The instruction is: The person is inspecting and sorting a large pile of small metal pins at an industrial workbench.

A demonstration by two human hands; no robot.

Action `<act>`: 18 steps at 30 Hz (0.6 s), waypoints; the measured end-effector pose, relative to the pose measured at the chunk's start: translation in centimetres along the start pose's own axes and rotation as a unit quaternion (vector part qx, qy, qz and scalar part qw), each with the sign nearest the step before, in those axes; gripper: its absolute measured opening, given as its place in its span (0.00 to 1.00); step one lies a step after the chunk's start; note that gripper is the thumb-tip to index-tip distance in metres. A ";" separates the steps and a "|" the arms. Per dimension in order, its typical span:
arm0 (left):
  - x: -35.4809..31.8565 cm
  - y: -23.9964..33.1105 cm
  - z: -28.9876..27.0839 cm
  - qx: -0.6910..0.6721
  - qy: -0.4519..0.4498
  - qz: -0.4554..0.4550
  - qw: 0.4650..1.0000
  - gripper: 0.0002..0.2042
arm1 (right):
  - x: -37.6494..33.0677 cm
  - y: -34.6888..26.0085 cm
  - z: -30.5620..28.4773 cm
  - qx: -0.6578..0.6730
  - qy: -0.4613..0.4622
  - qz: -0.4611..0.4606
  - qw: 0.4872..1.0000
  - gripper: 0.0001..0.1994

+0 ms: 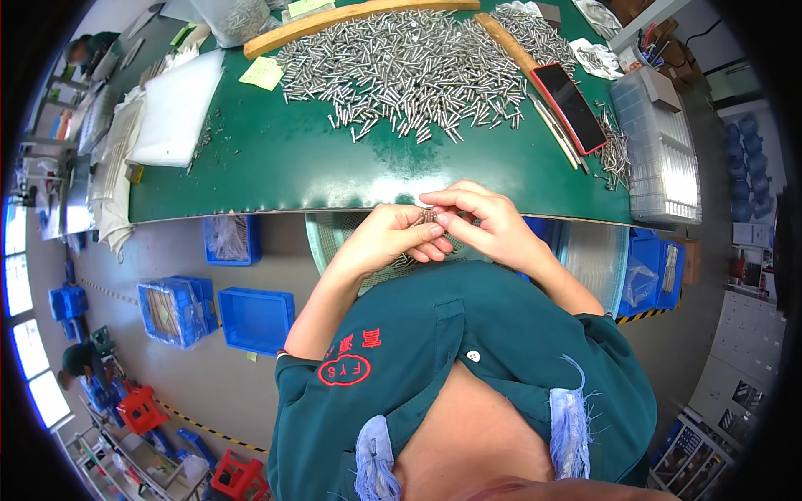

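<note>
Two hands meet just past the green counter (276, 167) edge. Left hand (384, 240) and right hand (493, 224) both pinch a small bundle of metal pins (428, 217) at fingertips. Pin heap (401, 67) lies well apart. Seemingly sorting; next needs aligned ends.

Dark green short-sleeved work shirt (468, 334), button-front, one white button near the collar. Red embroidered emblem on the chest: oval outline with characters above it. Frayed pale blue denim patches at both lower edges. Forearms bare, no gloves, no watch or rings visible.
</note>
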State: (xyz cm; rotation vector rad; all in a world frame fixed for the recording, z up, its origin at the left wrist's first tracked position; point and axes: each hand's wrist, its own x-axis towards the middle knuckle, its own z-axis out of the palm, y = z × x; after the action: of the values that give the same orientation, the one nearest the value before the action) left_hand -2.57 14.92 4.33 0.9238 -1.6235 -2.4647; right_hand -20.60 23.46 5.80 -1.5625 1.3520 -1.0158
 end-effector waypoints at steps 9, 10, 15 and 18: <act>0.5 -0.3 -0.4 0.074 -0.009 -0.021 0.997 0.10 | 0.3 1.9 0.9 -0.064 -0.021 -0.006 0.998 0.07; 0.3 -0.1 -0.4 0.067 -0.020 -0.020 0.997 0.10 | 0.3 2.7 1.4 0.033 -0.007 0.015 0.999 0.08; -0.6 0.6 -0.4 0.038 -0.051 -0.020 0.998 0.10 | 0.8 2.9 0.6 0.367 -0.069 0.248 0.894 0.12; -1.1 0.7 -0.6 0.034 -0.045 -0.021 0.998 0.10 | 0.2 4.4 1.1 0.548 -0.087 0.258 0.791 0.12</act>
State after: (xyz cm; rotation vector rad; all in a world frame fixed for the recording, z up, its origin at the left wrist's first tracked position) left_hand -1.58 14.51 5.21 0.8757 -1.7439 -2.5276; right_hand -21.00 22.89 1.26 -0.3484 0.6993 -0.9689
